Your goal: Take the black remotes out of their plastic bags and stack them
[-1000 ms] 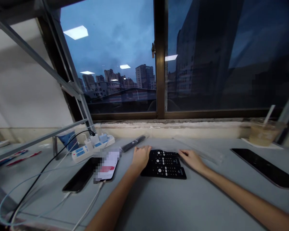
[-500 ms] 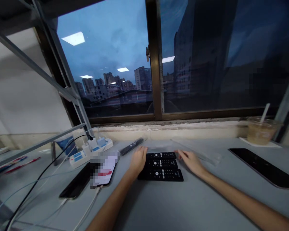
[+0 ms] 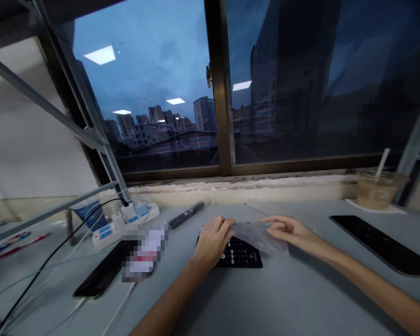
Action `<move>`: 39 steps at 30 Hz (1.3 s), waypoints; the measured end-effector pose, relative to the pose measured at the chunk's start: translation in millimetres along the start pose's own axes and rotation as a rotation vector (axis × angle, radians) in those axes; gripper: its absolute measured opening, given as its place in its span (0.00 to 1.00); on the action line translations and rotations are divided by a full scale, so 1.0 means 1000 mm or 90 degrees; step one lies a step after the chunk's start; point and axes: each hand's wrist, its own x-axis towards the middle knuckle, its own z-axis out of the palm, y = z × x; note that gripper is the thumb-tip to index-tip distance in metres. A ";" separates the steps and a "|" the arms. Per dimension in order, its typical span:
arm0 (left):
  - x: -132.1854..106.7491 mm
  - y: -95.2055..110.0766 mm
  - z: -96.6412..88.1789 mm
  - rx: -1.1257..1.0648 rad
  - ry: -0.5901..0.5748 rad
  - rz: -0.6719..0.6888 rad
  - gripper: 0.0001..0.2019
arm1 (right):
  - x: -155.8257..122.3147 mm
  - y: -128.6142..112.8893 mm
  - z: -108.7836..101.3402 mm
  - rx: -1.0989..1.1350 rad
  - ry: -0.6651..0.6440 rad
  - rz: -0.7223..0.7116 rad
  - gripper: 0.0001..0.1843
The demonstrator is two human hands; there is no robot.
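Observation:
Black remote controls [image 3: 238, 254] lie side by side on the grey table [image 3: 266, 298] in front of me. A clear plastic bag [image 3: 257, 235] is held over them. My left hand [image 3: 213, 240] grips the bag's left end, fingers curled, resting over the remotes. My right hand [image 3: 289, 229] pinches the bag's right side, with the index finger stretched out. Most of the remotes are hidden under the bag and my left hand.
Another remote [image 3: 186, 215] lies near the sill. Two phones [image 3: 101, 275] on cables and a white power strip [image 3: 126, 221] sit to the left. A dark tablet [image 3: 381, 245] and an iced drink with a straw [image 3: 376, 189] stand at the right. A metal rack frame [image 3: 56, 114] is on the left.
Both hands were resting at the sides of the remotes. Now they have taken up the clear bag from behind and drawn it over the remotes. The view has shifted slightly.

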 end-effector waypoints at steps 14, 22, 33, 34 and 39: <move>0.001 -0.017 -0.004 0.133 0.172 -0.177 0.18 | -0.003 -0.015 -0.023 -0.066 0.255 -0.055 0.22; -0.001 -0.045 0.006 0.140 0.151 -0.268 0.11 | 0.012 0.021 -0.060 -0.028 0.452 -0.010 0.23; -0.005 -0.051 0.014 0.086 0.073 -0.287 0.08 | 0.005 0.057 -0.073 -0.538 0.461 0.097 0.16; -0.005 -0.050 0.014 0.084 0.074 -0.289 0.08 | 0.005 0.056 -0.072 -0.574 0.461 0.091 0.15; -0.004 -0.050 0.013 0.071 0.080 -0.304 0.08 | 0.008 0.057 -0.062 -0.642 0.468 -0.061 0.15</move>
